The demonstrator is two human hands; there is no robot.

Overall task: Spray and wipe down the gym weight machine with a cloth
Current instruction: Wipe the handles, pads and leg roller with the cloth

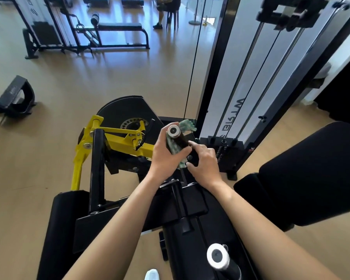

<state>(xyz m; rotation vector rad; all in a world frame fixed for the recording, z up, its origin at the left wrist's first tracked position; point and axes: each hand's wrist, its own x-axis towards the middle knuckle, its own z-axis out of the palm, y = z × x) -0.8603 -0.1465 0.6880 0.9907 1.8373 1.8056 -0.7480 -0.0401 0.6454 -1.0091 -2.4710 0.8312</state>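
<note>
The left hand (166, 156) wraps a green cloth (173, 146) round the machine's handle (174, 131), just under its chrome end cap. Its fingers are curled and clamped on cloth and grip together, so the fabric meets the whole circumference. The right hand (205, 165) grips the black bar lower down with its fingers curled round it, probably to steady the handle against the rubbing. A 2nd handle (218, 256) stands nearer the camera, bare. No spray bottle shows, so this looks like the wiping step. The weight stack (226, 152) sits just beyond the hands.
</note>
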